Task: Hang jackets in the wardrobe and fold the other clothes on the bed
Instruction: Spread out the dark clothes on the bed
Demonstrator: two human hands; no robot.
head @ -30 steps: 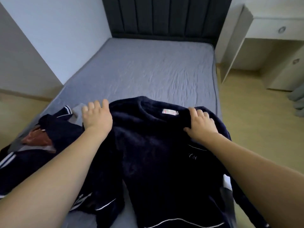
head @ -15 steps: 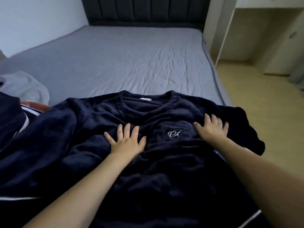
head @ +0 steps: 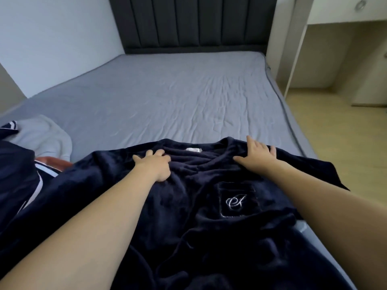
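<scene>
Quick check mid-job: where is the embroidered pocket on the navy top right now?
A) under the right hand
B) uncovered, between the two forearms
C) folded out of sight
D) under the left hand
B: the pocket lies bare on the top, below both the left hand and the right hand, which rest near the collar.

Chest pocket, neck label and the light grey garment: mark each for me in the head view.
chest pocket [head: 237, 199], head view, on the embroidered monogram at its middle.
neck label [head: 194, 149], head view, on the white tag inside the collar.
light grey garment [head: 47, 139], head view, on its rumpled upper surface.
</scene>
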